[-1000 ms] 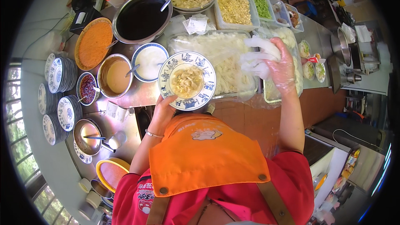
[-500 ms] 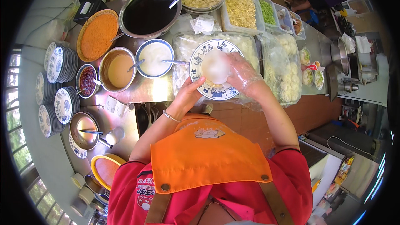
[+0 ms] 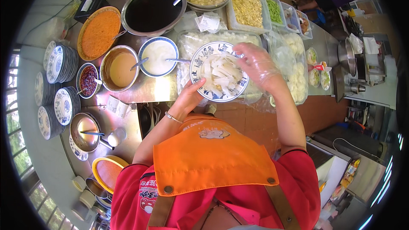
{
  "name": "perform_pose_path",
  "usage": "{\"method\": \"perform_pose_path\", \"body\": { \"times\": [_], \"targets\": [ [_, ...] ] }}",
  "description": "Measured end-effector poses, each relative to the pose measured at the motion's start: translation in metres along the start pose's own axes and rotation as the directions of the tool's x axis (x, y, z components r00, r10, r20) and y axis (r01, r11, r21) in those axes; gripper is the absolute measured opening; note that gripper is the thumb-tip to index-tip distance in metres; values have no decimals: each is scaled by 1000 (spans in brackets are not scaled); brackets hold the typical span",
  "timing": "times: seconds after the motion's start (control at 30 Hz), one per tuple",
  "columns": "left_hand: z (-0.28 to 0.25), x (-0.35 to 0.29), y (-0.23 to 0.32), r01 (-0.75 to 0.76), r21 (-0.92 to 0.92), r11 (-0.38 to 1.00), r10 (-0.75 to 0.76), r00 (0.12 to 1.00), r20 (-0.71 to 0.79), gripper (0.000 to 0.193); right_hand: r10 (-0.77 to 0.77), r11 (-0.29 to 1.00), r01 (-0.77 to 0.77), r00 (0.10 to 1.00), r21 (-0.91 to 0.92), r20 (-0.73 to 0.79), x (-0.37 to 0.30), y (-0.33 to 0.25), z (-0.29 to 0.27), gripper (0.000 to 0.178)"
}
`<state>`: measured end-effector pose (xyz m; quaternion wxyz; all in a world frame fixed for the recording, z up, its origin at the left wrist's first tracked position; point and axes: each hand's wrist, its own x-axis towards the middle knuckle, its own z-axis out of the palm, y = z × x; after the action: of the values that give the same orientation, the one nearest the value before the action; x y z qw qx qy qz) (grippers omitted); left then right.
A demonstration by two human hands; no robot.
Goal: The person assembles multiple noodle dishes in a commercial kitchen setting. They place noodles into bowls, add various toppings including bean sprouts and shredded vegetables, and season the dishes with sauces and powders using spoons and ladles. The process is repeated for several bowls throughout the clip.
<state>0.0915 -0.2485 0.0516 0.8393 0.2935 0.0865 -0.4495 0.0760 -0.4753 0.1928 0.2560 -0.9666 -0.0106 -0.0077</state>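
one patterned plate (image 3: pixel 217 95) bearing white noodles (image 3: pixel 225 72), held by the left hand (image 3: pixel 190 97) at eight o'clock; the gloved right hand (image 3: pixel 258 63), loosely spread, at two o'clock

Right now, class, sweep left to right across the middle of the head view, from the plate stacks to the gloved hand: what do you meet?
Plate stacks → dark red bowl → tan sauce bowl → white sauce bowl → left hand → noodle plate → gloved right hand.
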Motion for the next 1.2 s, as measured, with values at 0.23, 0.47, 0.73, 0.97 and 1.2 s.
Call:
{"method": "perform_pose_path", "body": {
  "times": [0.23,0.47,0.73,0.97,1.2],
  "targets": [
    [-43,-28,19,-140,-16,990,138,987,-78,62,543,831,-553,779,-66,312,-36,85,77,31],
    [-42,-43,31,-176,-9,984,174,981,-88,62,654,743,-643,757,-185,-3,6,117,180,47],
    [-28,-45,28,-169,13,986,169,980,-103,59,554,831,-543,828,-125,85,14,128,172,33],
    [-22,-50,30,-199,28,980,201,973,-112,57,584,778,-533,808,-332,72,9,126,151,32],
    [-18,-41,33,-171,48,984,174,981,-82,58,591,796,-583,807,-164,1,29,161,200,30]
  ]
}}
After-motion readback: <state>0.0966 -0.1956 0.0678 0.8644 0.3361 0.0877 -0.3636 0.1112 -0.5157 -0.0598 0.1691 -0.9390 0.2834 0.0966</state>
